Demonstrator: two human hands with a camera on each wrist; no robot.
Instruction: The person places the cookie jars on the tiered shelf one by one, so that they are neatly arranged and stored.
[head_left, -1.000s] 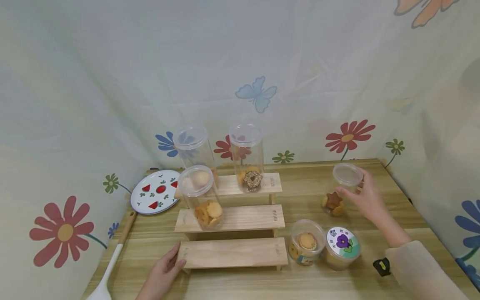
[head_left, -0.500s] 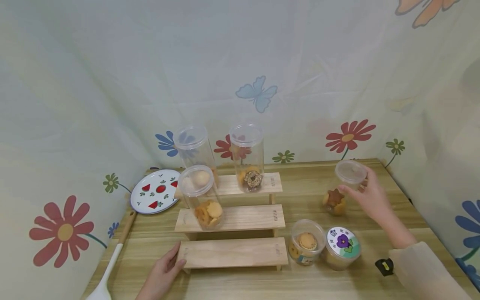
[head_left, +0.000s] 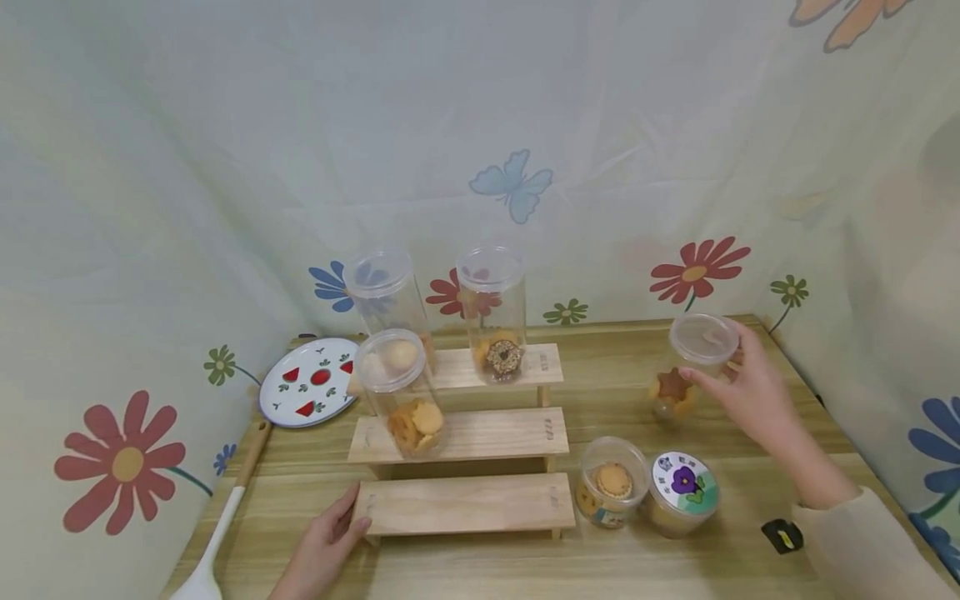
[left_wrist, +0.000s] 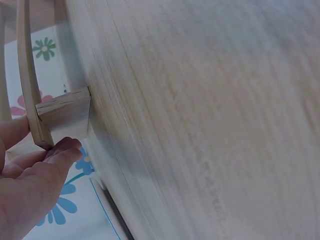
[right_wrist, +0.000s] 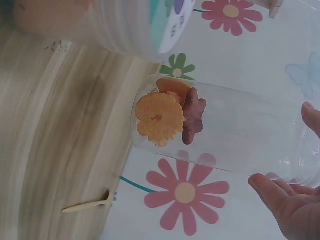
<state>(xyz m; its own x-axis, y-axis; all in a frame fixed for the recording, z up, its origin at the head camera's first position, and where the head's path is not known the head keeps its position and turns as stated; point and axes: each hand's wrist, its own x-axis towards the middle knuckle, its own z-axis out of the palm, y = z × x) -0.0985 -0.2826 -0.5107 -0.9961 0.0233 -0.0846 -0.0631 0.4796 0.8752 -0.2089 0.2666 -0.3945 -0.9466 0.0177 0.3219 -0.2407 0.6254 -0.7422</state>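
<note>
My right hand (head_left: 753, 396) grips a clear plastic jar (right_wrist: 240, 130) near its lid, between thumb and fingers. A brown star cookie (right_wrist: 192, 117) and some round golden cookies (right_wrist: 159, 117) lie at its bottom. In the right wrist view the jar's base hangs close over the table. On the left, my left hand (head_left: 322, 537) pinches the end of the lowest step of a three-step wooden stand (head_left: 465, 505), thumb on top and fingers beneath. Two tall cookie jars, one at left (head_left: 382, 287) and one at right (head_left: 495, 312), stand on the top step; another jar (head_left: 401, 392) stands on the middle one.
Right of the stand are a small tub of cookies (head_left: 611, 483) and a tub with a flower-print lid (head_left: 684, 492). A watermelon-patterned plate (head_left: 300, 400) and a white spatula (head_left: 225, 525) lie at left. A small black object (head_left: 782, 536) lies near my right sleeve.
My right hand and the jar have risen a little and shifted slightly right, with the cookies moving along inside. The left hand keeps its place on the stand.
</note>
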